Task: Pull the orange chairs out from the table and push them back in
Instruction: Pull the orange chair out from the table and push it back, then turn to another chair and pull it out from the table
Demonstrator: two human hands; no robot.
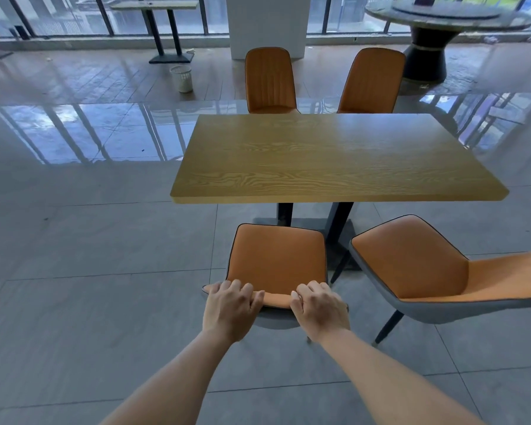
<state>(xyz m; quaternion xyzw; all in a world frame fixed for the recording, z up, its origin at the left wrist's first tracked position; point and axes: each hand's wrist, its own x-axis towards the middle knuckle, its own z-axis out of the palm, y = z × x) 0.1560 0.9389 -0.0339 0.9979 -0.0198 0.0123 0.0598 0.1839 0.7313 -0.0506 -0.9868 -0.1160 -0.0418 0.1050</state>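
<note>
Far left, by the window wall: a narrow side table [154, 6] on dark legs. A pale waste bin [181, 78] stands on the floor just near of it.

Left hand [231, 305]: fingers curled over the top edge of the near left chair [278, 259], gripping the backrest at its left end. Forearm bare, coming in from the lower left.

The near left chair is orange, with dark piping. It stands near of the wooden bench [334, 157], its seat fully clear of the bench's near edge, with floor and the dark pedestal base showing between them.

Right hand [318, 306]: closed on the same backrest edge toward its right end, knuckles up. The two hands are apart, a strip of orange edge visible between them.

Far side of the bench: far left chair [270, 81] and far right chair [373, 81], both orange, backs upright, seats tucked under the far edge.

Near right chair [411, 265]: orange inside, grey shell outside, turned at an angle, clear of the bench, just right of the held chair. Not touched by either hand.

Far right: a round table [448, 16] on a dark waisted base. Floor is glossy grey tile reflecting the window frames.
</note>
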